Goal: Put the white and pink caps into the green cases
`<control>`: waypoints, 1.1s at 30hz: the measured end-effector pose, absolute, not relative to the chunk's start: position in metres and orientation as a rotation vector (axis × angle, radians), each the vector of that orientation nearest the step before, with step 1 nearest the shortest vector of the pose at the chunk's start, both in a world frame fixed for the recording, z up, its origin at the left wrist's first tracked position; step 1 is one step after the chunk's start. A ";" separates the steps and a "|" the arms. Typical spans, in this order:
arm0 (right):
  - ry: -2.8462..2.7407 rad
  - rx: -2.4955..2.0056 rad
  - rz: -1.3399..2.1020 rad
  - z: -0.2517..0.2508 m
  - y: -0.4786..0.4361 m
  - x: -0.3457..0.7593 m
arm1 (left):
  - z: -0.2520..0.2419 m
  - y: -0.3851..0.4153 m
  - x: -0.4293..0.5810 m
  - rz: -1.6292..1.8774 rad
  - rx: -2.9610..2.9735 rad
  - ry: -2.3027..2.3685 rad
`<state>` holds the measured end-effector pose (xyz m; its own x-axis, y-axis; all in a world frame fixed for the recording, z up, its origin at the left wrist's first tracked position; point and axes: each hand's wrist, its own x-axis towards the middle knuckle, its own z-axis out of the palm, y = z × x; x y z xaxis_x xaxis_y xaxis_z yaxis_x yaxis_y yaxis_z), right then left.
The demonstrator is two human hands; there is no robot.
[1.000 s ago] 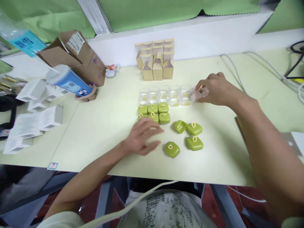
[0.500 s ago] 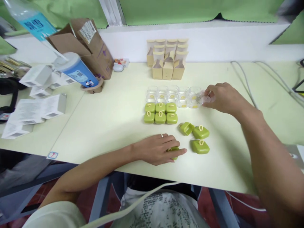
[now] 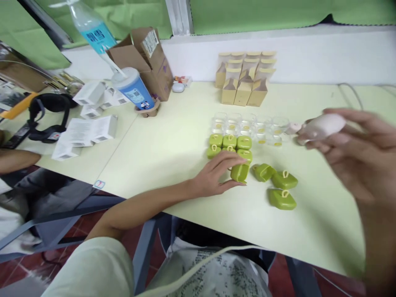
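My left hand (image 3: 213, 175) grips a small green case (image 3: 239, 172) between thumb and fingers, its hollow side facing up and right. Just behind it stand two rows of closed green cases (image 3: 229, 141) with pale yellow loops. Raised at the right, my right hand (image 3: 365, 152) holds a smooth whitish rounded object (image 3: 326, 125), blurred, its kind unclear. A smaller pinkish piece (image 3: 293, 128) shows at its left end. Clear plastic cups (image 3: 246, 123) with yellow spots stand behind the green cases. To the right of my left hand lie an open green case (image 3: 263, 172) and two others (image 3: 282, 199).
Tan open boxes (image 3: 244, 93) stand against the wall. Further left are a brown paper bag (image 3: 161, 70), a blue canister (image 3: 136, 90), a bottle (image 3: 99, 37), white boxes (image 3: 83, 130) and black headphones (image 3: 51, 119). Another person's arm (image 3: 18, 161) shows at the far left.
My left hand has lifted the green case from the table and moved it back toward the rows. My right hand has risen from beside the cups, bringing the whitish object nearer. The view has swung left.
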<state>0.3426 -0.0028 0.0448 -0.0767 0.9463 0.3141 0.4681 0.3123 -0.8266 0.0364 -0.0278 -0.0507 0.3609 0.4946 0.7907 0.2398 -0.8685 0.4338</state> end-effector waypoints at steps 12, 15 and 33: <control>-1.687 -0.936 0.937 -0.009 -0.047 0.285 | -0.046 -0.024 0.027 1.496 2.410 0.881; -1.765 -0.955 0.885 -0.003 -0.047 0.287 | -0.046 -0.023 0.028 1.555 2.450 0.819; -1.965 -0.978 0.830 0.007 -0.045 0.291 | -0.044 -0.025 0.034 1.622 2.463 0.660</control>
